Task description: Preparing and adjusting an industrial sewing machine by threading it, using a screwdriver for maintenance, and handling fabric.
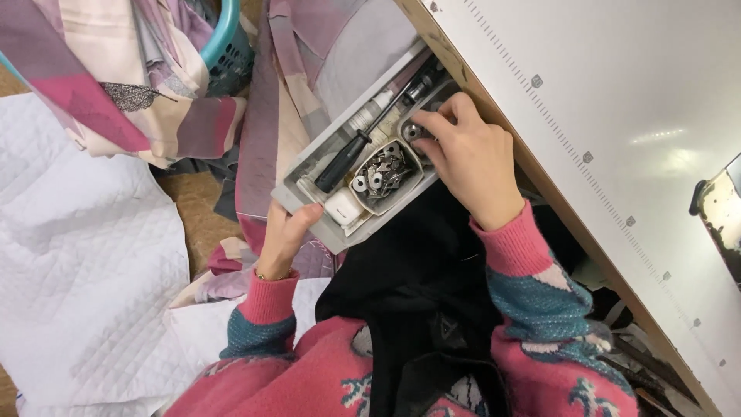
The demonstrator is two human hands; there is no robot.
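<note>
1. Two hands are at a grey plastic drawer tray [305,166] pulled out from under the edge of a white work table [617,93].
2. Left hand [282,239]: grips the near rim of the tray, thumb laid up against its outer corner and fingers curled beneath, out of sight. It holds the tray itself and nothing else.
3. Right hand [467,158]: reaches down into the far end of the tray with fingers bent. The fingertips [428,123] pinch at a small round silver metal part [413,133]; whether the part is lifted or resting in its compartment cannot be told.
4. Tray contents: a black-handled screwdriver [347,154] lies diagonally along the long compartment; a rounded compartment holds a heap of small metal bobbins [382,171]; a small white rounded case [342,207] sits in the corner nearest the left hand.
5. Tray position: tilted in the view, between the table edge and a hanging pink-and-grey patterned fabric [270,116], above the person's black lap covering [421,270].
6. Surroundings: white quilted material [77,262] lies on the floor at the left; a teal plastic basket [231,42] stands at the top, partly draped with the same patterned cloth. Both sleeves [532,278] are pink and teal knit.
</note>
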